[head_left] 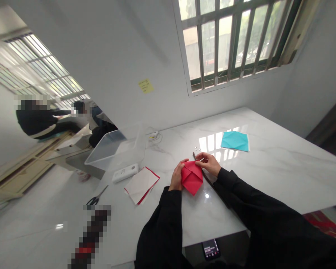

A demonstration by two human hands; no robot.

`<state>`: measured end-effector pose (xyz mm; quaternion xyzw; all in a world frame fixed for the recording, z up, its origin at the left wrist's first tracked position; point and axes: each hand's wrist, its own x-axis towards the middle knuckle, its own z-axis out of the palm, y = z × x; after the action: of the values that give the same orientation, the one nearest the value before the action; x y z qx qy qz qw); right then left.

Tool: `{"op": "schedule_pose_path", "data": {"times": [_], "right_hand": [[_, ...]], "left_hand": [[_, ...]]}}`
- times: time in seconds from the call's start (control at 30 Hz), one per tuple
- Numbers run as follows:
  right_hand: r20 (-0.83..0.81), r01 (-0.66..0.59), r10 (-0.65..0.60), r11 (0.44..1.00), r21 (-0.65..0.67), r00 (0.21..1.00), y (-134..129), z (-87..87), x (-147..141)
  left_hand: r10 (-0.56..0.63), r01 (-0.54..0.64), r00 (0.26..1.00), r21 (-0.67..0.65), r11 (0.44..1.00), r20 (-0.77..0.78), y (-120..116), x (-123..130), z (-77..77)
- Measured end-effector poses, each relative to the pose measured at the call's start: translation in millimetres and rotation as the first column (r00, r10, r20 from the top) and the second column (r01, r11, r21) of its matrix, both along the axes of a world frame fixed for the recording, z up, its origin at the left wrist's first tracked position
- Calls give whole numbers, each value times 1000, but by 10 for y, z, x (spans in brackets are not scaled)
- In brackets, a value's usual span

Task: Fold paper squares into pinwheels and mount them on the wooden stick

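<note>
I have the folded red paper [192, 178] between my two hands on the white marble table [282, 168], its point aimed toward me. My left hand [176, 176] is on its left side, with the fingers [183, 163] together and curled over the top flap, pressing on the paper. My right hand [208, 163] reaches in from the upper right, its fingertips [198, 158] closed together on the paper's upper edge. A dark strip [207, 178] lies just beside the paper, under my right wrist.

Farther up the table I can see a blue sheet of paper [235, 141]. To my left are a white sheet with red edges [141, 185], a white power strip [125, 173], scissors [96, 196] and a clear plastic box [114, 153]. A person [36, 119] is seated well off to the left.
</note>
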<state>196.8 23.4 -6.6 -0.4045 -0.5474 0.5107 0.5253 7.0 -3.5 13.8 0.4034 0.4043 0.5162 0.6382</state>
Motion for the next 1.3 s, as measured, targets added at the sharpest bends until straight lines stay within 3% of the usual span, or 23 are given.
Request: {"op": "schedule_pose_path", "data": {"times": [0.17, 0.4, 0.57, 1.0, 1.3], "right_hand": [[-25, -18, 17, 999, -28, 1000, -19, 34, -6], [-50, -87, 78, 976, -199, 996, -4, -4, -44], [-22, -66, 63, 981, -182, 998, 25, -48, -31], [31, -5, 12, 978, -210, 999, 16, 33, 6], [-53, -112, 103, 974, -196, 993, -28, 81, -19]], "left_hand": [[-50, 54, 991, 27, 998, -122, 9, -25, -63], [-2, 5, 995, 29, 1000, -95, 12, -19, -75], [12, -10, 995, 19, 1000, -99, -2, -7, -53], [45, -44, 995, 16, 999, -91, 15, -15, -67], [70, -71, 995, -18, 997, -72, 30, -16, -63]]}}
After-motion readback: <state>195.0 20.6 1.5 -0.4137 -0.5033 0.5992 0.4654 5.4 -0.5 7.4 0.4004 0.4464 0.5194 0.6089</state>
